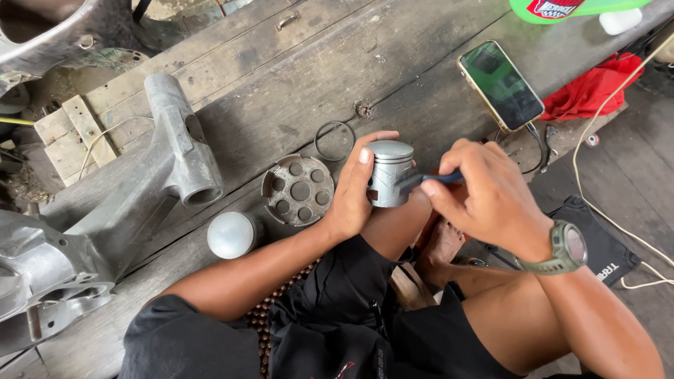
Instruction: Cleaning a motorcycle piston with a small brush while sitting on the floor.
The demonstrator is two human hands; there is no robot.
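1. Soft, even daylight all over: bright enough to read the grain of the wooden planks (295, 84), with no harsh sun patches.
2. Shadows are weak and short; the deepest dark sits under the person's arms and in the black shorts (337, 309), where detail is lost.
3. Glare on the phone screen (502, 85), a greenish-white reflection, and a pale sheen on the round metal dome (231, 234).
4. The piston (388, 172) catches light on its top, sharp and clear.
5. Focus holds across the centre; no motion blur on the left hand (354, 193) or right hand (484, 196).
6. Wide-angle stretch at the edges: corners bow and soften slightly.
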